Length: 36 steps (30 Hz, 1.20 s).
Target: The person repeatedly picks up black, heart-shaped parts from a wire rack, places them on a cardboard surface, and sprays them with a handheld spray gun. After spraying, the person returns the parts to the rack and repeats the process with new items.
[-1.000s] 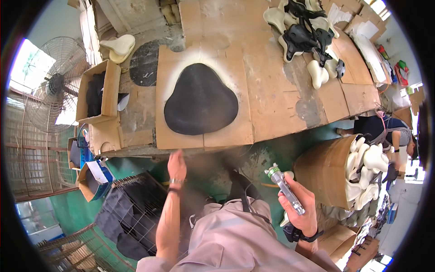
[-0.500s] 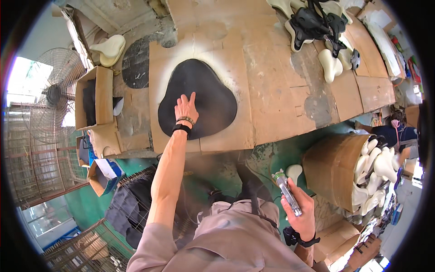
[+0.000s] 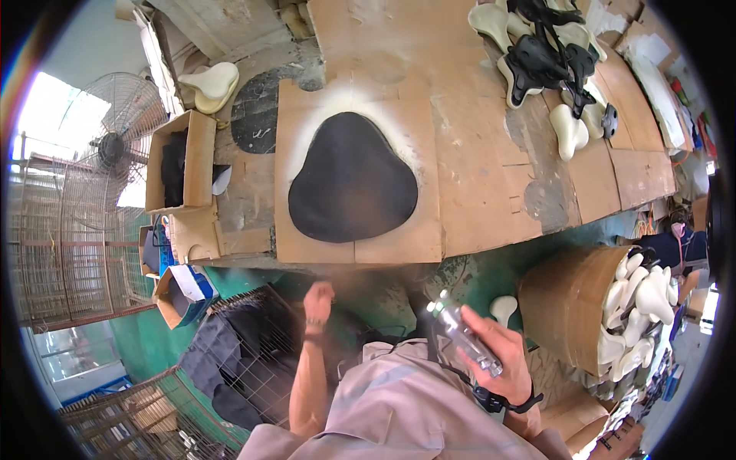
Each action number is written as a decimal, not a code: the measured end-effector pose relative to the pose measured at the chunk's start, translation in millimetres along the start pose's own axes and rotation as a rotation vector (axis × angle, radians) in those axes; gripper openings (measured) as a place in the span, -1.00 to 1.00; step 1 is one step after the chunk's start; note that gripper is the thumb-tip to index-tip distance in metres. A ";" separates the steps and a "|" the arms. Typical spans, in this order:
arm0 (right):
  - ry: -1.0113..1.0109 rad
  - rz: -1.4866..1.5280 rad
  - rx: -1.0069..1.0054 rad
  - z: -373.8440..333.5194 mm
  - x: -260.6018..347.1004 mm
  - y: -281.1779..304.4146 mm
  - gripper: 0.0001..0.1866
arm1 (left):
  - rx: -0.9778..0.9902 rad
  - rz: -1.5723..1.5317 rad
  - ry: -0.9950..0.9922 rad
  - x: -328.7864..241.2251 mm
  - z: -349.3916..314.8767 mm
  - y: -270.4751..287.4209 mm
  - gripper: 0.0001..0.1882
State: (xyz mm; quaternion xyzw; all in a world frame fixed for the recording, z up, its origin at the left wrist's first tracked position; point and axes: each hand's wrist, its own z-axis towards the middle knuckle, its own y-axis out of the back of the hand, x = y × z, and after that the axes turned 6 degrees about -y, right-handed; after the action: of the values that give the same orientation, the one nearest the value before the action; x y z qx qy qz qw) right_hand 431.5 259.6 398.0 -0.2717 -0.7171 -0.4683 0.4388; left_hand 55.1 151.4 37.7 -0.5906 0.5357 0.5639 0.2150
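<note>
In the head view, we locate the black pad, a rounded triangle, lying flat on a cardboard sheet at the front of the worktable. A pale coating borders its upper edge on the cardboard.

Our right hand is wrapped around a silver hand tool, whose green-ringed end tilts up and to the left. We hold it in front of the body, apart from the worktable.

Our left hand is just in front of the worktable edge, below the pad. Its fingers appear drawn together; blur means we cannot tell whether they pinch anything.

To the pad's left stands an open box containing dark material. At the right rear, we find black saddle bases among cream saddle shapes. A large carton holding more such shapes stands to the right of our right hand.
</note>
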 end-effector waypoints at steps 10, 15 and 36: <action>0.009 -0.148 -0.067 -28.4 37.9 -3.5 -0.43 | 0.365 0.066 0.710 194.3 -204.3 57.9 -0.85; -0.028 -0.153 0.101 -45.8 39.6 -6.8 -0.45 | 0.334 -0.776 0.474 244.2 -194.1 72.1 -0.83; -0.030 -0.100 -0.121 -38.8 39.8 -25.6 -0.36 | -0.428 -0.507 0.260 -9.8 77.5 25.6 -0.67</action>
State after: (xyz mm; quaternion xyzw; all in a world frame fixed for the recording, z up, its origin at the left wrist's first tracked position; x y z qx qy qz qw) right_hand 407.0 212.8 429.0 -0.2687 -0.7065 -0.5281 0.3870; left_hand 1.0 213.2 34.4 -0.8034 0.2647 0.5119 0.1496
